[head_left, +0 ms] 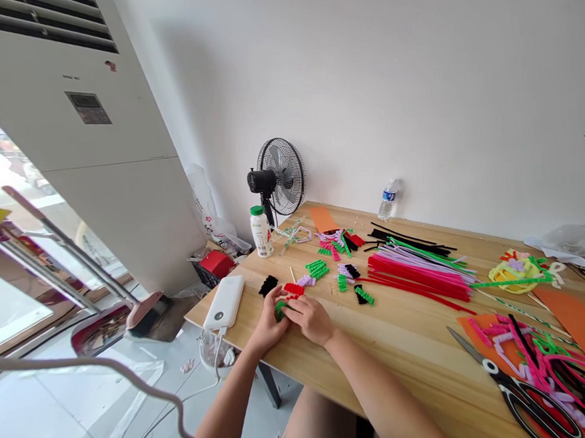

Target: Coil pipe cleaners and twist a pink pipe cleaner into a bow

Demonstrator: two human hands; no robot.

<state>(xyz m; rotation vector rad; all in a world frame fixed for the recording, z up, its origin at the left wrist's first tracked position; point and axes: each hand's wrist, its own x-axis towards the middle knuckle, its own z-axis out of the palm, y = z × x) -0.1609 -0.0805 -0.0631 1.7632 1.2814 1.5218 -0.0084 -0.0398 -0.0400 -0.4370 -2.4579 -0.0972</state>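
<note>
Both hands meet at the near left part of a wooden table (pixel 411 344). My left hand (pixel 268 326) and my right hand (pixel 309 318) pinch a small green coiled pipe cleaner piece (pixel 280 308) between their fingers. Just beyond the fingers lie a red coil (pixel 293 289) and a black coil (pixel 268 285). More short green coils (pixel 316 268), purple and pink ones lie further out. A long bundle of red, pink, purple and green pipe cleaners (pixel 419 271) stretches to the right.
A white power bank (pixel 224 302) with a cable lies left of my hands. A white bottle (pixel 261 232), a black fan (pixel 277 178) and a water bottle (pixel 387 200) stand at the back. Scissors (pixel 515 390) and tangled pipe cleaners lie at the right. A tall air conditioner (pixel 91 139) stands left.
</note>
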